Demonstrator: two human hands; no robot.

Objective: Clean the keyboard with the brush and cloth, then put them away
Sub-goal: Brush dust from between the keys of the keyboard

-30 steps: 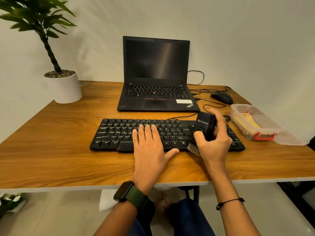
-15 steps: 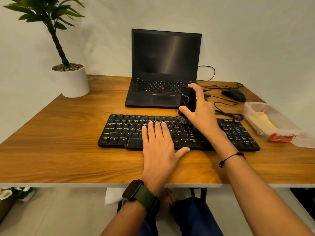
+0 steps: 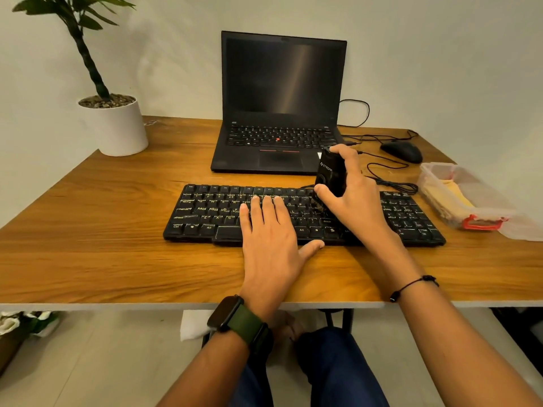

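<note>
My left hand (image 3: 271,239) lies flat, fingers straight, on the middle of the black keyboard (image 3: 205,214), pinning it to the wooden desk (image 3: 117,230) so it cannot slide. My right hand (image 3: 351,198) is clamped around the black brush (image 3: 330,174), bristles down on the upper rows right of centre. The yellow cloth (image 3: 446,196) waits in the clear box (image 3: 470,174) at far right.

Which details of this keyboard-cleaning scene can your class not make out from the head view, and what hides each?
- Brush bristles: mostly covered by the right hand gripping it.
- Keys under the left hand, which lies flat on the keyboard.
- Yellow cloth: its full shape is blurred by the translucent container walls.
- Container's right end: cut off by the frame edge.
</note>
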